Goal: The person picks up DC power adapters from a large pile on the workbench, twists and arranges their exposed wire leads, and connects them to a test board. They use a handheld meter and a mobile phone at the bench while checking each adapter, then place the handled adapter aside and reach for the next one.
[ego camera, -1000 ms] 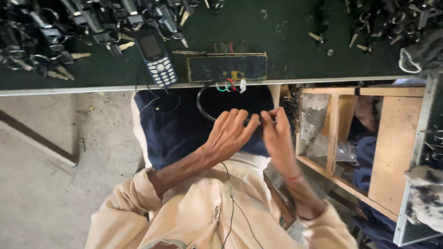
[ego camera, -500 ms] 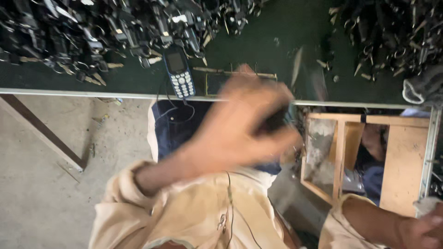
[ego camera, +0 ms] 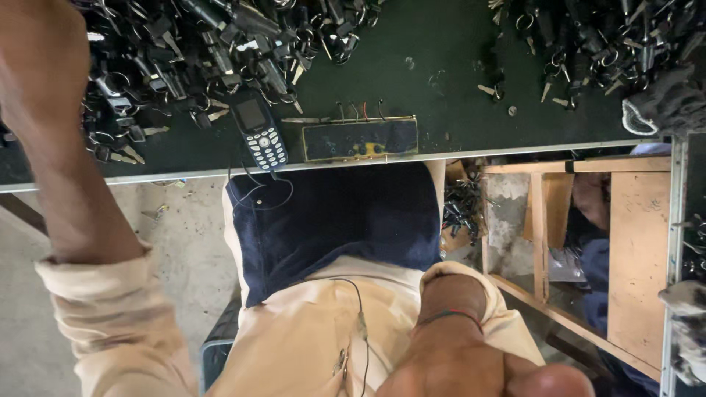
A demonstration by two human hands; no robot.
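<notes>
Dark green table (ego camera: 441, 88), blue phone (ego camera: 259, 132), navy trousers (ego camera: 346, 220), cream sleeve (ego camera: 118, 323)

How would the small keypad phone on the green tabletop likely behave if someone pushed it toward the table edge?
The phone lies flat, so it would probably slide rather than roll or tip. Its thin cable hangs over the edge and might tug or snag. It looks small and rigid, likely light.

Green bench top (ego camera: 441, 81) across upper frame. Mobile phone (ego camera: 259, 134) upper centre-left, small circuit board (ego camera: 360, 140) just right of it. Wooden frame (ego camera: 632, 242) at right. Concrete floor (ego camera: 176, 242) lower left.
</notes>
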